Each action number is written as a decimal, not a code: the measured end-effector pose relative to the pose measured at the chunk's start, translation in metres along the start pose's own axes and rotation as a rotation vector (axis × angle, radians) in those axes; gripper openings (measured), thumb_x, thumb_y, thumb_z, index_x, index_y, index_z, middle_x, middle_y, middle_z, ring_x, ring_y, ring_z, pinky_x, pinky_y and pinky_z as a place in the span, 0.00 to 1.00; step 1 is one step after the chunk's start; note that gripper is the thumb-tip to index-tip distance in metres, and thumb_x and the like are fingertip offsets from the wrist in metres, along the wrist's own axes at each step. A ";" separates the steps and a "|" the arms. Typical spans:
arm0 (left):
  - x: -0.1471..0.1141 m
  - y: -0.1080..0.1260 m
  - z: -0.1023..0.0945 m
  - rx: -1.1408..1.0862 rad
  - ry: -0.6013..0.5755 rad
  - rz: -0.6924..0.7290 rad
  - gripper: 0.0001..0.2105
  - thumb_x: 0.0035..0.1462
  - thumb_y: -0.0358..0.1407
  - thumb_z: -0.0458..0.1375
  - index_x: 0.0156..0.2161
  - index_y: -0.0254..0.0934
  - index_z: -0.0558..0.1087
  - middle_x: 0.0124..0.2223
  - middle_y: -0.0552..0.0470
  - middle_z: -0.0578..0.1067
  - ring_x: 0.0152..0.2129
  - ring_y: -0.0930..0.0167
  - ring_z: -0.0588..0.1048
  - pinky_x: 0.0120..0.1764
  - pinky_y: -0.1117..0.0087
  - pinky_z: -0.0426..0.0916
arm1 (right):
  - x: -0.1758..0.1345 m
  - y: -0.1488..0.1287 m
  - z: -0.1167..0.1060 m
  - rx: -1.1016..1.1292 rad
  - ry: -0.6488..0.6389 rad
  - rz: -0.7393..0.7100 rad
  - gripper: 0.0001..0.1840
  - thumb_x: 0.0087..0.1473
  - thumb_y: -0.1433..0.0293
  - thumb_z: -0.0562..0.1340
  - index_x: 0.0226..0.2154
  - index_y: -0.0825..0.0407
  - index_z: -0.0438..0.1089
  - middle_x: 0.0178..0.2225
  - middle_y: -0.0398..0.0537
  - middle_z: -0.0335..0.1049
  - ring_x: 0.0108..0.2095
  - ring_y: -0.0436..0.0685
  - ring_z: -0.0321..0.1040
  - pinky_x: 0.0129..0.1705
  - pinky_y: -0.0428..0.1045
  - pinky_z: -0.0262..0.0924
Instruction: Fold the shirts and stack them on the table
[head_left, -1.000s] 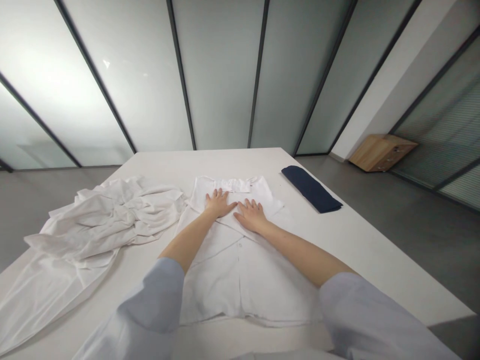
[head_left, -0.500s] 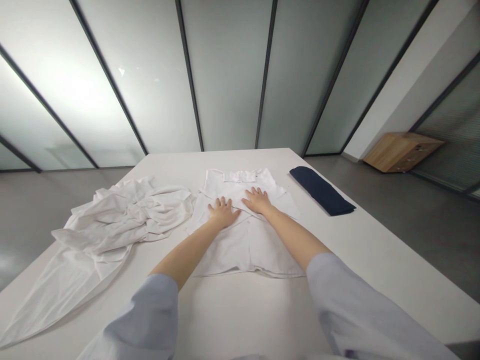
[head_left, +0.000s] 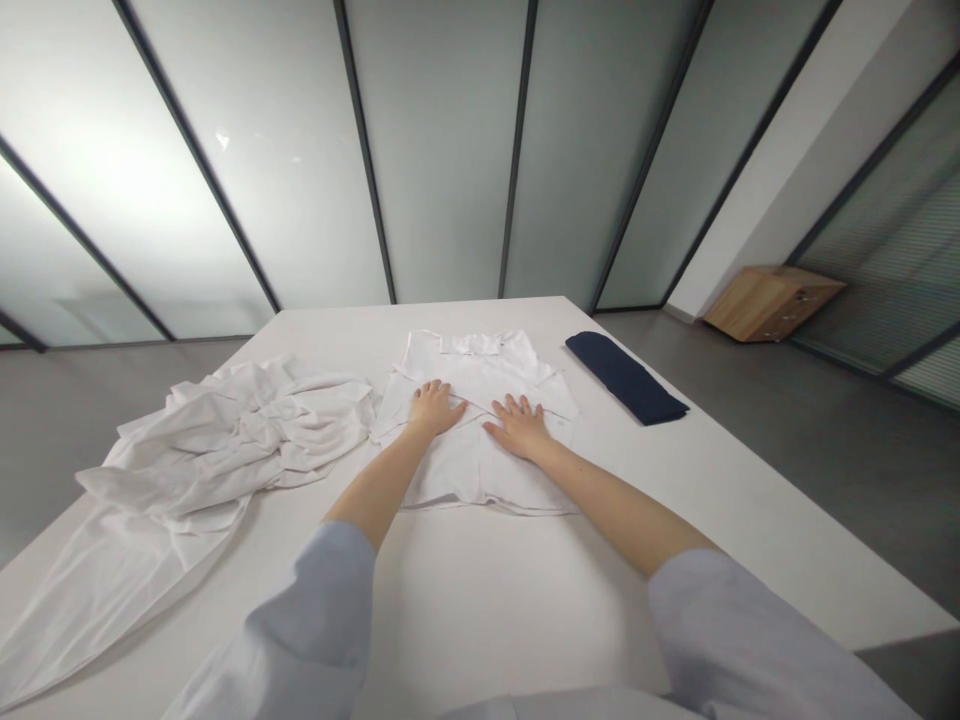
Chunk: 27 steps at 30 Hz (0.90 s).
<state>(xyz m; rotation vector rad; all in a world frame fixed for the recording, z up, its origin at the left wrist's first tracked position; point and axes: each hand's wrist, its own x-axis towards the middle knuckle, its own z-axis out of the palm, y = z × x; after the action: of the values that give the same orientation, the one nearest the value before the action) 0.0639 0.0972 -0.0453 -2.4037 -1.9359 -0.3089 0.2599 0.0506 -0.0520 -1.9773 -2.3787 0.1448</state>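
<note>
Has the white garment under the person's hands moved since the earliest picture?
Yes: the white garment has shifted forward, both its top and its near hem now lying closer to the far edge of the table.

Both arms reach forward and converge, elbows wide apart, the left forearm [head_left: 375, 490] and right forearm [head_left: 615, 505] bare below pale sleeves [head_left: 319, 590]. The left hand [head_left: 436, 408] lies palm down, fingers spread and pointing ahead; the right hand [head_left: 521, 430] is likewise flat, slightly nearer the body. Their thumbs point inward, near each other but apart
</note>
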 end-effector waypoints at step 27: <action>-0.072 -0.002 -0.019 -0.061 -0.026 0.075 0.16 0.58 0.48 0.52 0.43 0.39 0.71 0.47 0.46 0.73 0.47 0.63 0.70 0.50 0.63 0.63 | -0.038 0.022 -0.015 -0.002 0.128 -0.054 0.15 0.61 0.65 0.53 0.45 0.51 0.70 0.49 0.56 0.65 0.50 0.62 0.61 0.50 0.53 0.54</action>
<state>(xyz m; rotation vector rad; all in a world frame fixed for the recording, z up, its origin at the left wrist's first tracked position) 0.0450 0.0257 -0.0398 -2.5237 -1.8674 -0.3401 0.2894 0.0178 -0.0380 -1.8598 -2.3499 0.0132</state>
